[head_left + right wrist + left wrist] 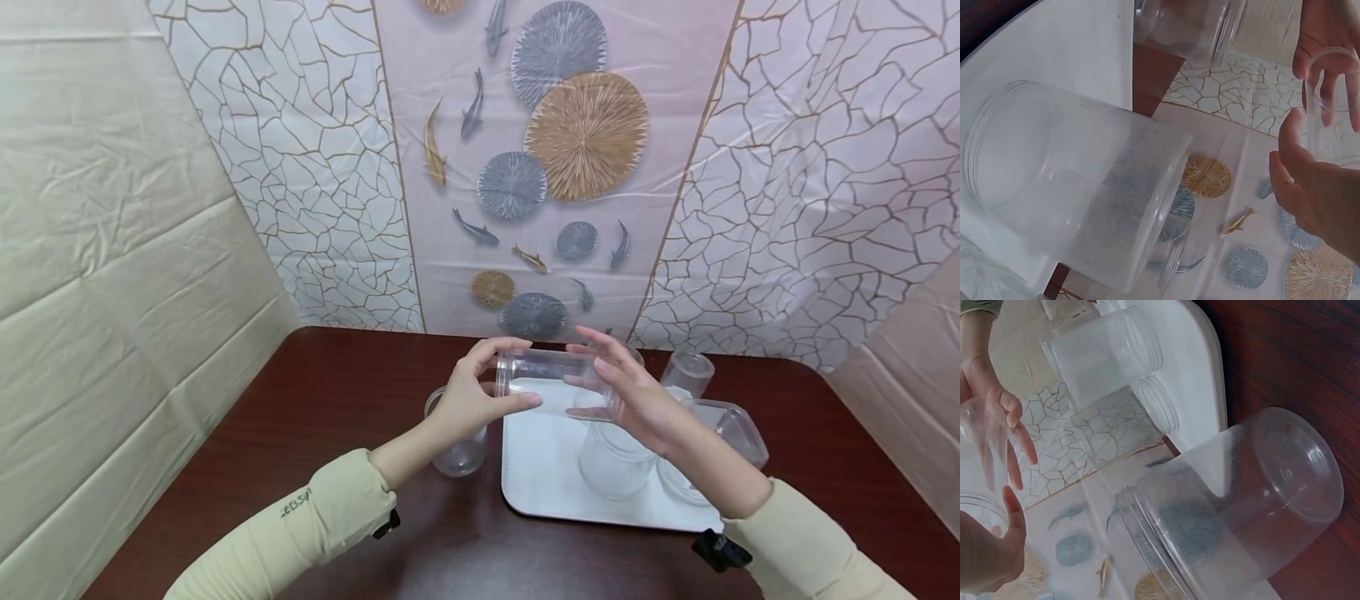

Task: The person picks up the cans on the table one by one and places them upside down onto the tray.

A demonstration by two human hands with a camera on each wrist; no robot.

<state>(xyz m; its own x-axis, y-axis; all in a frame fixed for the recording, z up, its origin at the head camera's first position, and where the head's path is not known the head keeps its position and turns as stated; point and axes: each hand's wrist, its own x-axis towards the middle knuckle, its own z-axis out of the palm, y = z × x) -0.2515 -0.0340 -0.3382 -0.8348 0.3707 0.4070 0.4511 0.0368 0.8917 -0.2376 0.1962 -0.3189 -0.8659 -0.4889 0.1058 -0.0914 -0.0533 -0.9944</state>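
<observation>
A clear plastic jar (551, 368) is held sideways in the air above the tray, its threaded mouth towards the left. My left hand (467, 402) grips it at the mouth end, thumb on the near side. At the other end my right hand (645, 408) holds it, with fingers spread behind the clear wall. No lid shows on this jar. Another clear jar (460, 457) stands on the table below my left hand; its threaded rim and round base show large in the left wrist view. Under my right hand, a wide clear jar (1091, 169) stands on the tray.
The white tray (528, 492) lies on the dark red-brown table (300, 433). Towards its right are an angular clear container (742, 429) and a tilted-looking clear cylinder (690, 372). Patterned cloth (525, 250) hangs behind the table's far edge.
</observation>
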